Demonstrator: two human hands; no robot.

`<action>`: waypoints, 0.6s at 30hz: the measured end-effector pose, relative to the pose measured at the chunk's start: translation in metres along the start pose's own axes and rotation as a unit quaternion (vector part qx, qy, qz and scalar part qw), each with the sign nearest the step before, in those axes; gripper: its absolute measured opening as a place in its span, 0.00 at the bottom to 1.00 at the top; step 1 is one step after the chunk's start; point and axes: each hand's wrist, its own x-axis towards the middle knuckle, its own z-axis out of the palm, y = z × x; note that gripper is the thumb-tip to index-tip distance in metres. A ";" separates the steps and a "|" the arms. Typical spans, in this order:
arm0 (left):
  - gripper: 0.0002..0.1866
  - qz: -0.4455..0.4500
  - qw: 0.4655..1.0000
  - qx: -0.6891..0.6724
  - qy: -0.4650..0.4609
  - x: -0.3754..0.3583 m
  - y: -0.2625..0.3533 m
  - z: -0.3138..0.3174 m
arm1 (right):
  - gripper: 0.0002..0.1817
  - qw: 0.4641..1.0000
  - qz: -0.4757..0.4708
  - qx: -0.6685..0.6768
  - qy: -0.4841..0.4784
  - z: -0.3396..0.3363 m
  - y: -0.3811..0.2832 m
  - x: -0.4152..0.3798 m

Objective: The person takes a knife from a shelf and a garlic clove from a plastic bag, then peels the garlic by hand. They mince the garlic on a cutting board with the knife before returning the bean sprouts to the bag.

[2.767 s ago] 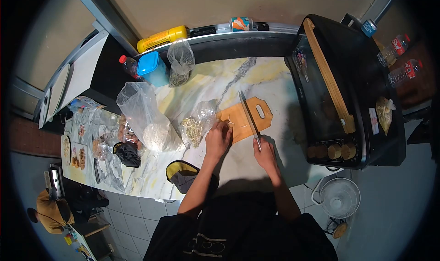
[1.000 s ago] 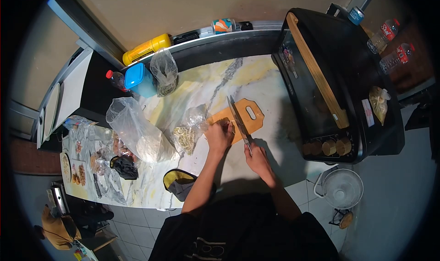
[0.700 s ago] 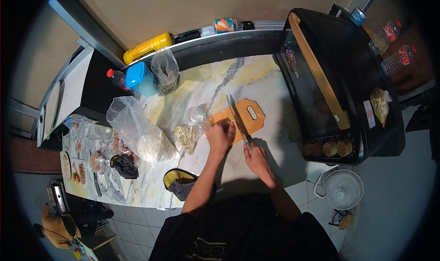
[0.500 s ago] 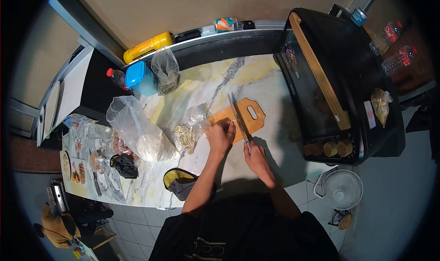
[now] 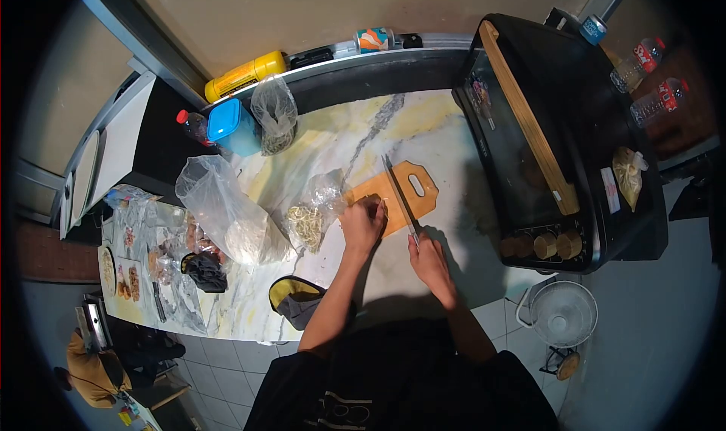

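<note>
My right hand point(image 5: 429, 258) is wrapped round the handle of a long knife point(image 5: 401, 193), whose blade points away from me across an orange cutting board point(image 5: 418, 204). On the left part of the board, my left hand point(image 5: 363, 225) is closed with its fingers bent down. Whatever those fingers hold is too small and covered to make out. Just left of that hand lies a clear plastic bag of bean sprouts point(image 5: 305, 227), partly touching the board's side.
A large plastic bag of white contents point(image 5: 249, 238) stands left, near a blue-lidded container point(image 5: 225, 125). A grey and yellow cloth point(image 5: 296, 302) lies at the front edge. A black oven point(image 5: 529, 144) fills the right side. Another person point(image 5: 94, 370) is at the lower left.
My right hand and the knife have shifted slightly to the right, away from my left hand. My left hand stays nearly in place on the board.
</note>
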 end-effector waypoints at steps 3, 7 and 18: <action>0.08 0.004 1.000 -0.005 -0.010 0.000 0.006 -0.005 | 0.16 1.000 -0.010 0.009 0.003 -0.002 0.000 0.000; 0.08 0.016 0.999 -0.032 0.003 0.001 0.002 -0.011 | 0.15 1.000 0.004 0.021 0.016 -0.005 -0.006 0.000; 0.10 0.019 0.998 -0.056 -0.012 -0.010 -0.009 -0.026 | 0.15 0.999 0.001 0.038 0.018 0.001 -0.003 -0.004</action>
